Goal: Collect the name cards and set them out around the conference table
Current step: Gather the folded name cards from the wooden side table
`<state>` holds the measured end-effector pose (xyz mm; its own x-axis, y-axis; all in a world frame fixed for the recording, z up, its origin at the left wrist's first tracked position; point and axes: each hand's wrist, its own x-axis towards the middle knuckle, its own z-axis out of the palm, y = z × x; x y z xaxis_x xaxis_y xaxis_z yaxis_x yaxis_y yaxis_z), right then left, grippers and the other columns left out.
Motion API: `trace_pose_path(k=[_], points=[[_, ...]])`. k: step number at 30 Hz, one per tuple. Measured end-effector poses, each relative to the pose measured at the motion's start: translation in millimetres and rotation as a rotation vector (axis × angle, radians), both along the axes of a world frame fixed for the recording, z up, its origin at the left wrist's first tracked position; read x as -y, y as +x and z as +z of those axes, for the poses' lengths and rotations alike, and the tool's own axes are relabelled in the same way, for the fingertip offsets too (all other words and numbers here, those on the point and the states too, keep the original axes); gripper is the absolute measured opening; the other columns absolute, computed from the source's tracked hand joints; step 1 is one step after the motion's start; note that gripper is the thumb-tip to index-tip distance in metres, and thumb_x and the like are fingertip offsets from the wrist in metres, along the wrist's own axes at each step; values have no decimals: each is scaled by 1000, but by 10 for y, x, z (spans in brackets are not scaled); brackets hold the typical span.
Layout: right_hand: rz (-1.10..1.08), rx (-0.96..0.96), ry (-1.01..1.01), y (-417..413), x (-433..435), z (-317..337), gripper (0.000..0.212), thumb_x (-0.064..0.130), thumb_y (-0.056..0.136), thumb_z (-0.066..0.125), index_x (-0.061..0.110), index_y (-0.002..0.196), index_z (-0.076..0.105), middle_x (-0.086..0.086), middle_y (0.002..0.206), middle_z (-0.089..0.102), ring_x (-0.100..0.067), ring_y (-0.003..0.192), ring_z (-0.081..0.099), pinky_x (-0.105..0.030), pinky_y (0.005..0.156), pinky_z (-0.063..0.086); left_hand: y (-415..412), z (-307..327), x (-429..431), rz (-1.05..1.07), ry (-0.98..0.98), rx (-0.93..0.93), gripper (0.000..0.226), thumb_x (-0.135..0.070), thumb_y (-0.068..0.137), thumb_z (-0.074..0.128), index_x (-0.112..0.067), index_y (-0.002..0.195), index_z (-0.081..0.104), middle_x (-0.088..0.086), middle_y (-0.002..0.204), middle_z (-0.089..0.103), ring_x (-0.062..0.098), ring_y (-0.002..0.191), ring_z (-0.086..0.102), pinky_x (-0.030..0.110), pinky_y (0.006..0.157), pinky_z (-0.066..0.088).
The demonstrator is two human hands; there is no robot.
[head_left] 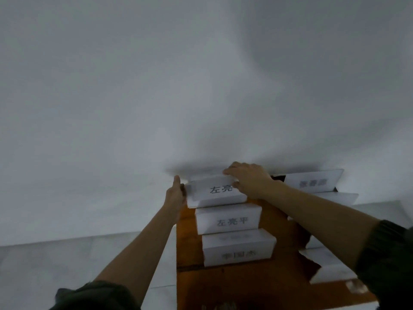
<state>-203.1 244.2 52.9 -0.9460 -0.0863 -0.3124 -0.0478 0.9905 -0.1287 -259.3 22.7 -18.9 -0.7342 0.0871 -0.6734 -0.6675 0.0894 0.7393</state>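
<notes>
Several white folded name cards with black printed characters lie on a narrow brown wooden surface point(277, 222) by a white wall. My left hand point(176, 193) grips the left end of the farthest card point(214, 191). My right hand point(248, 180) holds that same card's right end and top edge, covering part of its print. Two more cards lie in a row toward me: a middle card point(228, 219) and a nearest card point(239, 248). More cards lie to the right, one at the back point(312, 181) and others at the right edge point(330, 262), partly hidden by my right forearm.
The white wall point(178, 86) rises directly behind the cards and fills most of the view. A pale tiled floor point(67, 265) lies to the left of the wooden surface. Dark green sleeves cover both arms near the frame's bottom.
</notes>
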Motion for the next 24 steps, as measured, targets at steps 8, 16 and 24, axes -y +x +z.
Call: trace_pose_path(k=[8,16,24], points=[[-21,126,-48,-240,160,-480,50,25,97,52,30,145,40,-3,141,48,-25,124,51,-40,100,43,35,-31,-40,-174,-121,-43,70,-59,98,25,-6,136,47,19,131,55,33,121,53,49,107,40],[-17,86,14,-172,184,-499,60,37,98,51,26,151,26,-5,148,43,-27,130,46,-44,105,37,128,13,-66,-279,-206,-186,42,-35,103,28,-5,124,50,18,116,57,28,102,56,38,87,49],[-176,-328,-179,431,-194,-278,38,44,93,55,21,123,61,2,112,64,-18,103,59,-31,78,47,615,173,203,-369,-505,-761,26,-31,92,59,-18,114,59,-7,100,61,9,91,59,25,80,50]])
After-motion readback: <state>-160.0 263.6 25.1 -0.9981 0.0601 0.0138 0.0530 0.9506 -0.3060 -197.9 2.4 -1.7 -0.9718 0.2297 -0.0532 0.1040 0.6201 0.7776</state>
